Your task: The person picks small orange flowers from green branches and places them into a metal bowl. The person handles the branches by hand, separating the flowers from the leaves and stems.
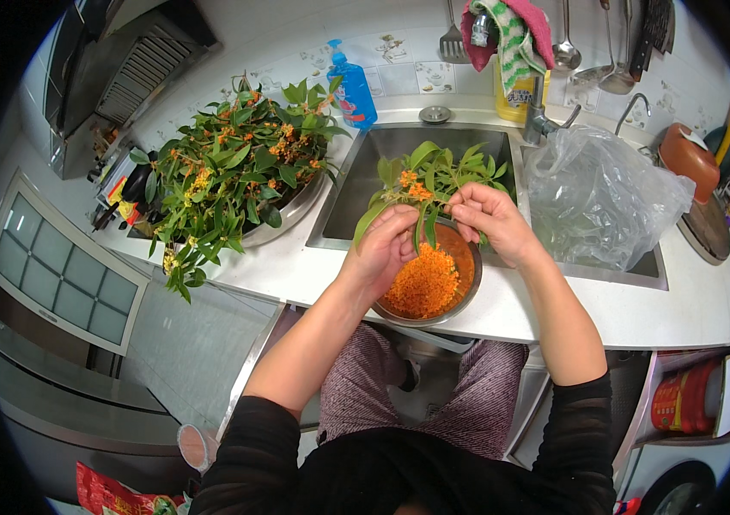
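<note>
My right hand (pixel 490 222) pinches the stem of a leafy sprig with small orange blossoms (pixel 418 187), which look like osmanthus. At the sprig's other side is my left hand (pixel 387 241), its fingertips closed among the leaves; whether they grip a leaf or a stem is hard to tell. Below both hands a round metal bowl (pixel 473 286) stands at the counter's front edge, holding a heap of loose orange blossoms (pixel 423 283). More green leafy sprigs (pixel 468 168) lie over the left sink basin behind my hands. A wide metal basin (pixel 294 215) at the left is piled with flowering branches (pixel 236 161).
A crumpled clear plastic bag (pixel 603 193) fills much of the right sink basin. Behind the double sink (pixel 349 187) stand a blue pump bottle (pixel 351 90), a yellow bottle (pixel 513 96) and the faucet (pixel 536 119), draped with cloths (pixel 519 35). Ladles (pixel 566 55) hang on the wall.
</note>
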A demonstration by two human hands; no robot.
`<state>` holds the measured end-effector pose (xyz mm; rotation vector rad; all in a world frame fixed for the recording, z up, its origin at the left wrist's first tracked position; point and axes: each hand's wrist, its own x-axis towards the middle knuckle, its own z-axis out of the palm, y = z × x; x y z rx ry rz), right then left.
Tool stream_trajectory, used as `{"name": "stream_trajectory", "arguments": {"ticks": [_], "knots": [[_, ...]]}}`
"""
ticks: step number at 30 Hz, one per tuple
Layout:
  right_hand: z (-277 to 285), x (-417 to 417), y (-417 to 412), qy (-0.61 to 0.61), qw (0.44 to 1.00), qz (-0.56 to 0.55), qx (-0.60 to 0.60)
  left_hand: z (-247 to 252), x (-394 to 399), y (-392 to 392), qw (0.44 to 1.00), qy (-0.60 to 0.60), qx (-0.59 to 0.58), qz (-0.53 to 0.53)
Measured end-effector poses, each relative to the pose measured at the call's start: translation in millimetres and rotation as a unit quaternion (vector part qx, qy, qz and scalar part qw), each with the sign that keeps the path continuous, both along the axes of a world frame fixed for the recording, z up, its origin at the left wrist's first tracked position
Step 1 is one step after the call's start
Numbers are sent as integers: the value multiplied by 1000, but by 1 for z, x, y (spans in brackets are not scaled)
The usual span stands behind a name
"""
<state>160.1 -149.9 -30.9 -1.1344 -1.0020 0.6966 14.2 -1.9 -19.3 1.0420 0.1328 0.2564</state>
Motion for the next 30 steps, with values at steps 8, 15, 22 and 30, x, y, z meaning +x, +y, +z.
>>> {"name": "stream_trajectory", "arguments": {"ticks": [8,15,22,30], "knots": [[3,-1,-1,-11,1000,-2,1,7,-8,-6,991,-21,119,53],[2,-4,0,-53,998,-4,-20,7,-2,-11,994,-12,76,74],[2,-5,0,-48,998,2,-28,3,1,-10,991,4,92,99],[3,-4,0,-55,998,-3,-31,1,-3,-11,981,1,155,121]]}}
